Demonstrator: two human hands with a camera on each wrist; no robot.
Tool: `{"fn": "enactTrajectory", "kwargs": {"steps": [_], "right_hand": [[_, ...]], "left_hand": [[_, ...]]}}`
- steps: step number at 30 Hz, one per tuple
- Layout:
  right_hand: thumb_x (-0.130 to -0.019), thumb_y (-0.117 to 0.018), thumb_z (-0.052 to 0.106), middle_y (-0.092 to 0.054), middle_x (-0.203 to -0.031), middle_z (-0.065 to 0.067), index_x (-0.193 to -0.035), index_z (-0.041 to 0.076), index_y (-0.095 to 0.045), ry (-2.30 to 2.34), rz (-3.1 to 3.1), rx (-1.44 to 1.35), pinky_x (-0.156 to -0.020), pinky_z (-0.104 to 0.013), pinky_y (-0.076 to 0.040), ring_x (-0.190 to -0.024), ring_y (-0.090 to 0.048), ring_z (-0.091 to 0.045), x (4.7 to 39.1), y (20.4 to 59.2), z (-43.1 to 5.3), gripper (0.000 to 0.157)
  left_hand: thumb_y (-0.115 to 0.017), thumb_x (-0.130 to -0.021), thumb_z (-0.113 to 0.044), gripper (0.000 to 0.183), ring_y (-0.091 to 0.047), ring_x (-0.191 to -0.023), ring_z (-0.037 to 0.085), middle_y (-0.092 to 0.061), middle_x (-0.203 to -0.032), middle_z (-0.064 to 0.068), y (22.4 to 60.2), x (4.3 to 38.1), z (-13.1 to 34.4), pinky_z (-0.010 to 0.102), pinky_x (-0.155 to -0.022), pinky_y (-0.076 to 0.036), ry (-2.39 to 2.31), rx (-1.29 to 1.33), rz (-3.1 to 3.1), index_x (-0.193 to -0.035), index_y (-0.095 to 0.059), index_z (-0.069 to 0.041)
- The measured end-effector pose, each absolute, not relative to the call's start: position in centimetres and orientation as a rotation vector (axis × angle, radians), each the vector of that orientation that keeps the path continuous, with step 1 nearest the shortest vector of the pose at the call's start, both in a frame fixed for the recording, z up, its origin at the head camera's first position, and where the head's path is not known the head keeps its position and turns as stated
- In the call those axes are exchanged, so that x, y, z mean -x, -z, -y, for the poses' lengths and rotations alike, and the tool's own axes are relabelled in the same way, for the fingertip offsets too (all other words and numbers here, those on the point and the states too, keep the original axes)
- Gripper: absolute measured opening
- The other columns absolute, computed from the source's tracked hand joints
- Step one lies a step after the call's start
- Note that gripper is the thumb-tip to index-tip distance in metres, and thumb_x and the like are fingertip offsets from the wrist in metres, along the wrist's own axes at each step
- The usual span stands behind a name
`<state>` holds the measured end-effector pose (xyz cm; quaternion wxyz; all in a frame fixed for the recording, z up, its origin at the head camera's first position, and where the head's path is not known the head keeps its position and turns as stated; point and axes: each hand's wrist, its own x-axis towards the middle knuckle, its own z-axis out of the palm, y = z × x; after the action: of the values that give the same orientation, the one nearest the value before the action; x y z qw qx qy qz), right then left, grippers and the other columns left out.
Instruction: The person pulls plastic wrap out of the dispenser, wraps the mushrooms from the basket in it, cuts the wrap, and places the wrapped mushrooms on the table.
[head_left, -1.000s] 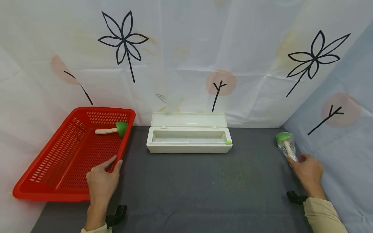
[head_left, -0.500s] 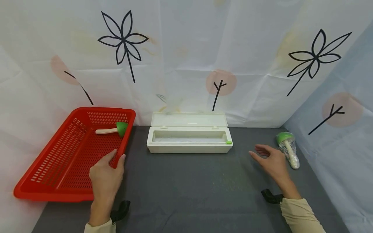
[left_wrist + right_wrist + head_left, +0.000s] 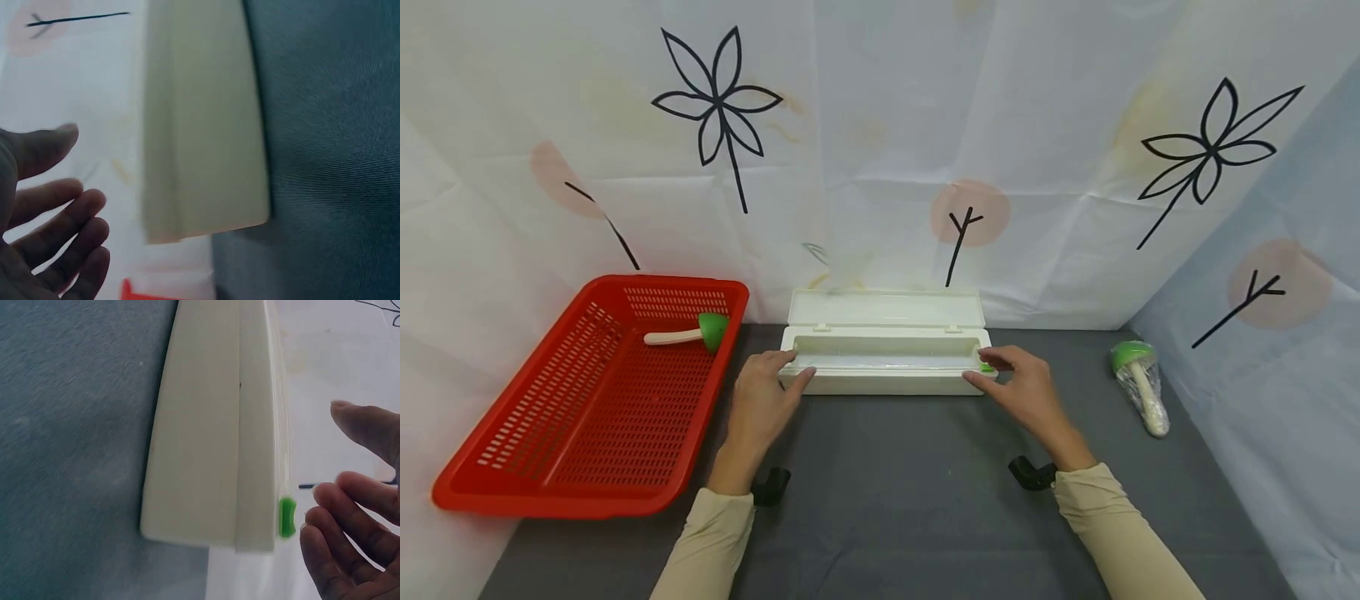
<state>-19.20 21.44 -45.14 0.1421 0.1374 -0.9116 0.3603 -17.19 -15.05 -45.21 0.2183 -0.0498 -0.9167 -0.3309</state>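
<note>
A long white cling film dispenser box [image 3: 887, 383] stands at the back middle of the table with its lid [image 3: 886, 308] raised. Its inside shows a pale, clear lining, and a small green slider [image 3: 287, 517] sits at the right end of its front edge. At the box's left end is my left hand [image 3: 763, 400], thumb and fingers spread apart over the corner. My right hand [image 3: 1022, 387] hovers at the opposite end by the slider, fingers loosely bent. Both wrist views show a gap between the fingers and the box, with nothing held.
On the left a red plastic basket [image 3: 700, 450] holds a toy mushroom [image 3: 711, 331] with a green cap. Another green-capped mushroom wrapped in clear film [image 3: 1142, 383] lies at the right. A white patterned cloth [image 3: 865, 125] hangs behind the grey table [image 3: 910, 500].
My right hand has let go of the wrapped mushroom and moved left to the box. The left hand has left the basket's rim and moved right to the box's other end.
</note>
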Motion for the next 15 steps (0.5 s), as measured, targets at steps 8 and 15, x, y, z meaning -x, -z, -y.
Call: {"fn": "enactTrajectory", "kwargs": {"steps": [8, 15], "right_hand": [[-0.085, -0.084, 0.025, -0.067, -0.116, -0.018, -0.121, -0.002, -0.070, -0.992, 2.749, -0.486, -0.086, -0.054, -0.052, -0.104, -0.063, -0.039, 20.5, 44.9, -20.3, 0.047], [-0.087, -0.083, 0.027, -0.066, -0.118, -0.019, -0.123, -0.002, -0.070, -0.916, 2.841, -0.545, -0.087, -0.054, -0.050, -0.106, -0.060, -0.039, 21.4, 45.0, -20.6, 0.048]], "left_hand": [[-0.081, -0.088, -0.023, 0.033, -0.057, -0.099, 0.041, -0.071, -0.104, 0.023, 46.7, 20.8, 14.3, 0.052, -0.086, -0.046, 0.725, 0.205, 2.677, -0.109, -0.078, 0.002], [-0.078, -0.089, -0.013, 0.014, -0.057, -0.090, 0.040, -0.076, -0.096, 0.016, 46.5, 21.8, 14.2, 0.052, -0.081, -0.046, 0.730, 0.212, 2.695, -0.099, -0.081, -0.003]]}}
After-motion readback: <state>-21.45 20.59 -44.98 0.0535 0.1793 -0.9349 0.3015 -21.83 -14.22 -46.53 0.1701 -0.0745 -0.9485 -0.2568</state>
